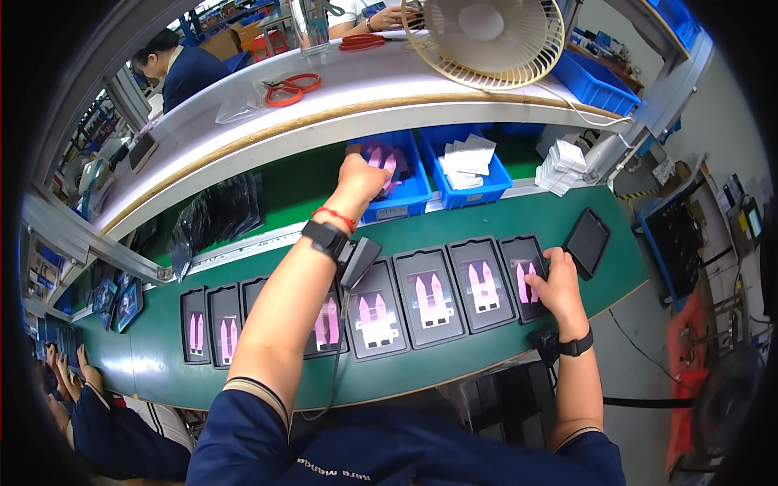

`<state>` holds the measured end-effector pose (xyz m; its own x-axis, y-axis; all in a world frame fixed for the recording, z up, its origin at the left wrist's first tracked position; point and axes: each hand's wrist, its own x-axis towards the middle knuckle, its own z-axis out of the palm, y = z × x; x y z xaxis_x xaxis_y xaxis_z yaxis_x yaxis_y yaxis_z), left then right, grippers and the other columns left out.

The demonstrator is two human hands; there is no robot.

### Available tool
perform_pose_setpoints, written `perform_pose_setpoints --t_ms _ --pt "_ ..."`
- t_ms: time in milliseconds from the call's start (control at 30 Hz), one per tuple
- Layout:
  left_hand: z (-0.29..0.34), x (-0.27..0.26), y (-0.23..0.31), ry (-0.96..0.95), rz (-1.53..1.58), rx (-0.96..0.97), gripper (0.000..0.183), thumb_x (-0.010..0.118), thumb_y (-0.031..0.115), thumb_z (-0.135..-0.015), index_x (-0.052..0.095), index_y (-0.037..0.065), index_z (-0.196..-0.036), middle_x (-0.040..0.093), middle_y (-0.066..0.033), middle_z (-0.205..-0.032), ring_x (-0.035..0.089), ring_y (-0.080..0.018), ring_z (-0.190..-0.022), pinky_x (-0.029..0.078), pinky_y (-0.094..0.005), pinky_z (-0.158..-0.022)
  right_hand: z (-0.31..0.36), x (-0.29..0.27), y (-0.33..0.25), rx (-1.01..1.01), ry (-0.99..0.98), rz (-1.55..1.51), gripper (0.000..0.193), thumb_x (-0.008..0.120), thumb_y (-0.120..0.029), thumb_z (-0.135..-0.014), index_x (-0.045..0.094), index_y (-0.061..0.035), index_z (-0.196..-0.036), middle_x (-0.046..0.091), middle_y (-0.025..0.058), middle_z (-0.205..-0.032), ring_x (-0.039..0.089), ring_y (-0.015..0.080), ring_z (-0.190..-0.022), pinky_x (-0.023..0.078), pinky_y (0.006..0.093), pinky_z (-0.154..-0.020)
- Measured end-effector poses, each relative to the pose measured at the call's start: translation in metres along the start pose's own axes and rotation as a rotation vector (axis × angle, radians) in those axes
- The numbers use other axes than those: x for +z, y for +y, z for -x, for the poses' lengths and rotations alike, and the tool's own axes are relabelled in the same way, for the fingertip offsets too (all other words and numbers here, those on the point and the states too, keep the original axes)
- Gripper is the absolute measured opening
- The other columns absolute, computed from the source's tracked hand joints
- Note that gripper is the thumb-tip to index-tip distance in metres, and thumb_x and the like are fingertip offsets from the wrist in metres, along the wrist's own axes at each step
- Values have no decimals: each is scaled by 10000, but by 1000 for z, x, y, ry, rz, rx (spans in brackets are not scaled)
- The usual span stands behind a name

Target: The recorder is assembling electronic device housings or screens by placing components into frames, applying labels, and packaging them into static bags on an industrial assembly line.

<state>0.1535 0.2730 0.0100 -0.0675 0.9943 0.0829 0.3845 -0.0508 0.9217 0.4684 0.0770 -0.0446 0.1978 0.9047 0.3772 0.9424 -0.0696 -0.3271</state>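
Note:
My left hand (361, 176) reaches over a blue bin (403, 204) under the shelf. Its fingers are closed on a pink two-pronged piece (387, 164), with more pink pieces behind it; the fingertips are partly hidden. On the right, my right hand (561, 285) lies over the edge of the end black tray (531, 247). Its thumb touches the pink strips (523, 285) in that tray, with the fingers spread apart from the thumb. Leftward runs a row of similar black trays (408, 261), each showing pink strips. My left forearm covers part of the row.
Another blue bin (478, 197) holds white packets, with a stack of white packets (559, 168) beside it. An empty black tray (587, 243) lies tilted at right. Black bags (217, 212) lie at left. Above, a shelf carries red scissors (292, 89) and a fan (486, 40).

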Motion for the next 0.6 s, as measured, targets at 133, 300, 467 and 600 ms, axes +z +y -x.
perform_pose_setpoints --t_ms 133,300,467,600 --pt "-28 20 5 -293 -448 -159 783 748 219 -734 332 -32 -1348 559 -225 -1189 579 -273 -1088 492 -324 -848 -50 -8 -37 -24 49 -110 576 750 -329 -713 518 17 -1111 582 219 -997 554 388 -950 453 442 -826" --pt "-42 35 -24 -314 -801 -58 515 650 316 -775 558 -46 -1129 580 -205 -1182 599 -313 -1047 490 -370 -869 -157 24 -96 233 -103 -368 898 746 -520 -669 420 122 -1204 576 312 -1097 589 406 -1019 471 398 -873" --pt "-10 29 -8 -156 -597 12 728 693 320 -739 362 0 -1303 423 -286 -1309 330 -418 -1290 344 -451 -1027 -197 44 -112 275 -173 -271 1080 846 -439 -547 308 154 -1271 549 300 -1173 565 361 -1098 449 344 -933" --pt "12 23 -11 56 -518 217 708 724 237 -724 391 40 -1317 469 -234 -1231 434 -403 -1169 358 -432 -1008 -211 61 -87 337 -139 -479 975 883 -255 -511 379 129 -1253 557 276 -1176 572 314 -1103 453 313 -930"
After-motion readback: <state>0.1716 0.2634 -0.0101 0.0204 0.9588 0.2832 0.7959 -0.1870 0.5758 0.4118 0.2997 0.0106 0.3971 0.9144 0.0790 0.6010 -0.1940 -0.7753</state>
